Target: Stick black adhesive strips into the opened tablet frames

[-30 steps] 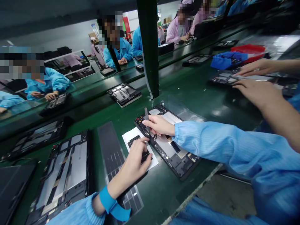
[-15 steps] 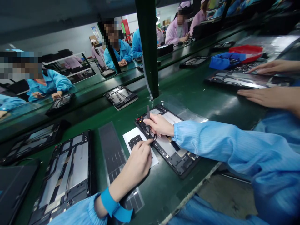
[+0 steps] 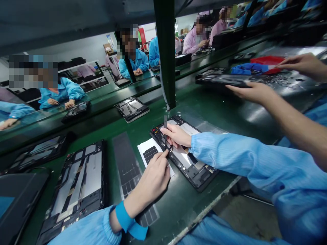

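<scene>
An opened tablet (image 3: 190,163) lies on the green belt with its inner parts showing. My right hand (image 3: 177,135) rests on its near-left edge, closed on thin black tweezers (image 3: 165,127) that stand almost upright. My left hand (image 3: 154,177) is pinched over the white sheet (image 3: 146,148) of small black strips, its fingertips at the tablet's edge, next to the tweezers' tip. What it pinches is too small to make out.
A second opened tablet (image 3: 76,189) lies at the left, beside a long dark strip sheet (image 3: 127,170). A green post (image 3: 166,54) rises behind. A co-worker's hands (image 3: 251,92) at the right lift another tablet (image 3: 222,80). Further people sit across the belt.
My left hand has slid from the middle of the white sheet up to the tablet's edge and pinched. At the right, the co-worker has lifted a tablet off the belt.
</scene>
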The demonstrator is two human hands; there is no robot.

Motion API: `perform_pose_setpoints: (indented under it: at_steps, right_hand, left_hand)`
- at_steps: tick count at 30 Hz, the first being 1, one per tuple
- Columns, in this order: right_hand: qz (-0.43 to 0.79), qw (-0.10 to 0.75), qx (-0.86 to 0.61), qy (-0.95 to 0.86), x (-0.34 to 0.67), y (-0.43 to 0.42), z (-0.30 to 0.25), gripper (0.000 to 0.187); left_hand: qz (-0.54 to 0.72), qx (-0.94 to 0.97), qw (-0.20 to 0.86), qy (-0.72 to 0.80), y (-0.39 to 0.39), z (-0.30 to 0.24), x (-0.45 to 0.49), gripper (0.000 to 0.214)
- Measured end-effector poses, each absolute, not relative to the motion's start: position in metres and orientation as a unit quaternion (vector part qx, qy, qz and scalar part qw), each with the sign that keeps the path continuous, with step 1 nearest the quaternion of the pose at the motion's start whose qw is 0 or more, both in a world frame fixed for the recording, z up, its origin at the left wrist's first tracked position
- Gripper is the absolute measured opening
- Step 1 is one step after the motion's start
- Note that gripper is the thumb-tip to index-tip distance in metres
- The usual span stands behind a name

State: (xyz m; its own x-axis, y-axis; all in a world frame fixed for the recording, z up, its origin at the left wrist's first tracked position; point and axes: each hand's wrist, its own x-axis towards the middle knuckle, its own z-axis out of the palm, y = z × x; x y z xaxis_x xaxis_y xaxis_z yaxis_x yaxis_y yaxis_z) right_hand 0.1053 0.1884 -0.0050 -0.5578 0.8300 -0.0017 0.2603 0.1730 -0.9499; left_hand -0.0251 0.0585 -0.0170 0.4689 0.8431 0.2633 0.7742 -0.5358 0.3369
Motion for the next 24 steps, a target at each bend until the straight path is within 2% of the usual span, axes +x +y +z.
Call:
perform_pose_setpoints:
  at_steps: [4,7,10,13,16,18,21,24]
  right_hand:
    - [0.523,0.274,-0.383,-0.711,0.106,0.187,-0.006,0.016]
    - [0.512,0.281,-0.378,-0.718,0.103,0.186,-0.007,0.018]
    - [0.492,0.272,-0.379,-0.735,0.104,0.186,-0.001,0.028]
    - [0.391,0.240,-0.405,-0.791,0.118,0.188,0.016,0.029]
    - [0.173,0.180,-0.468,-0.848,0.150,0.193,0.030,0.018]
    - [0.103,0.098,-0.523,-0.840,0.172,0.197,0.031,0.022]
    - [0.127,0.033,-0.550,-0.825,0.197,0.200,0.020,0.025]
    - [0.144,0.081,-0.539,-0.826,0.208,0.200,0.007,0.027]
  left_hand:
    - [0.243,0.815,0.144,0.507,0.054,-0.023,-0.016,0.026]
    - [0.261,0.795,0.189,0.514,0.044,-0.017,-0.006,0.013]
    - [0.265,0.782,0.214,0.522,0.038,-0.005,0.000,0.009]
    - [0.264,0.752,0.218,0.564,0.051,0.004,-0.004,0.003]
    - [0.232,0.692,0.259,0.632,0.078,0.009,-0.015,0.022]
    - [0.210,0.672,0.298,0.645,0.095,0.009,-0.022,0.036]
    - [0.218,0.660,0.331,0.639,0.107,0.005,-0.023,0.044]
    - [0.261,0.625,0.359,0.642,0.106,-0.001,-0.016,0.042]
